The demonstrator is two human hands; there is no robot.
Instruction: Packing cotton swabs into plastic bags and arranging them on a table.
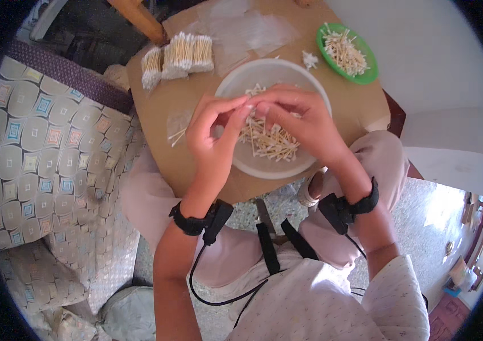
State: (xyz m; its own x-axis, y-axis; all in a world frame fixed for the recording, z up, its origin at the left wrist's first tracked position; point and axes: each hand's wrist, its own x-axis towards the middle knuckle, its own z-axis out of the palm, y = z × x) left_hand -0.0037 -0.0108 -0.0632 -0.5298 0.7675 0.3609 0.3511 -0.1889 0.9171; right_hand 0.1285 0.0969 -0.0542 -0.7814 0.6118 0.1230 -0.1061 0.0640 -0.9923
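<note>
Above a round white bowl [275, 175], my left hand [214, 124] and my right hand [304, 116] meet at their fingertips. Both are closed in a pinch; whatever sits between the fingers is too small and covered to name. Loose cotton swabs [272, 146] with pale sticks fill the bowl's bottom in a jumbled heap, partly hidden by my hands. Packed bundles of cotton swabs [183, 54] stand together beyond my left hand. A few single swabs [178, 137] lie by a clear bag to the left of my left wrist.
The brown board tabletop [159, 125] carries clear plastic bags [247, 31] at the far side. A green bowl [373, 73] of swabs stands far right, beside a white cotton scrap [309, 59]. A patterned sofa [54, 153] is at left; a wooden post [139, 20] rises at the far left edge.
</note>
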